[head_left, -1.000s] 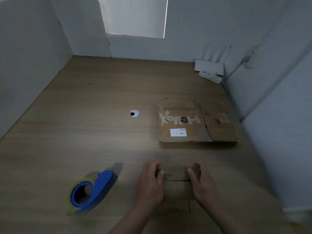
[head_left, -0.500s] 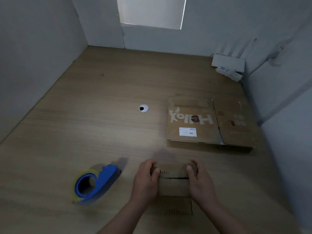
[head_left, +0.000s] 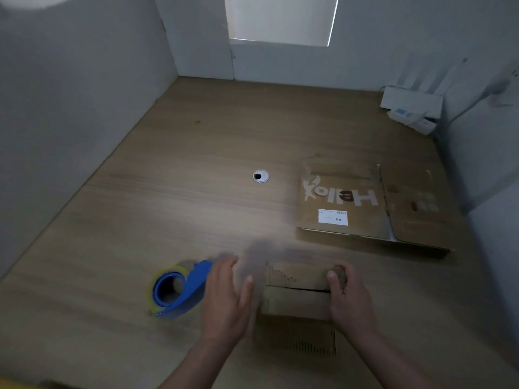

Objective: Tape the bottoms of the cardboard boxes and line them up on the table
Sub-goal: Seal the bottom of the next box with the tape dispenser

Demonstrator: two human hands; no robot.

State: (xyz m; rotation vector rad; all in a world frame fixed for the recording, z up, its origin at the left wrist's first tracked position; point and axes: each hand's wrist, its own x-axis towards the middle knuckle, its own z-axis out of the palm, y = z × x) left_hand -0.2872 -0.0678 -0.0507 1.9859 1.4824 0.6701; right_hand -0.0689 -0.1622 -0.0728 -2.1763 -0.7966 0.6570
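Observation:
A small brown cardboard box [head_left: 296,293] stands bottom-up near the table's front edge, its two flaps meeting at a dark seam. My right hand [head_left: 349,297] grips its right end, thumb on top. My left hand [head_left: 229,296] hovers with straight fingers between the box and a blue tape dispenser [head_left: 179,289], holding nothing; it looks blurred. The dispenser lies on the wooden table [head_left: 168,209] with a yellowish tape roll in it. Flattened cardboard boxes [head_left: 365,206], the top one printed "Hello", lie at the right.
A round cable grommet [head_left: 261,176] sits in the table's middle. A white router [head_left: 411,103] with a power strip stands in the far right corner. Grey walls close in the left, back and right sides.
My left hand has let go of the small box's left end and moved left toward the tape dispenser. My right hand keeps its hold on the box.

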